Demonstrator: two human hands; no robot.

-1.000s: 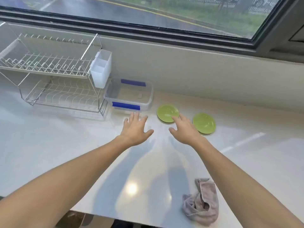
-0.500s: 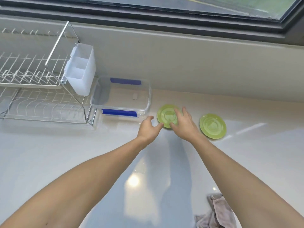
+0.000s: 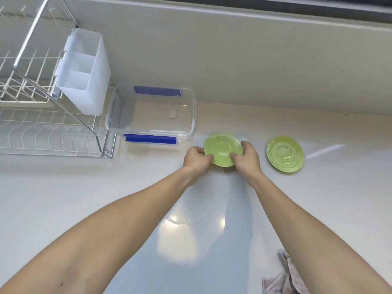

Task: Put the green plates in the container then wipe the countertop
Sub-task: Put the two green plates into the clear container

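Observation:
A small green plate sits just right of the clear container, and both hands hold it. My left hand grips its left rim with the thumb on top. My right hand grips its right rim the same way. A second green plate lies flat on the white countertop further right, untouched. The clear plastic container with blue clips stands open against the back wall, with only a small pale tab inside. A crumpled pinkish cloth lies at the bottom right edge, partly behind my right forearm.
A wire dish rack with a white plastic cutlery holder stands at the left, close beside the container. A grey wall under a window closes off the back of the counter.
Both hands reached forward and closed on the left green plate from either side. The view has tilted down and moved closer to the counter.

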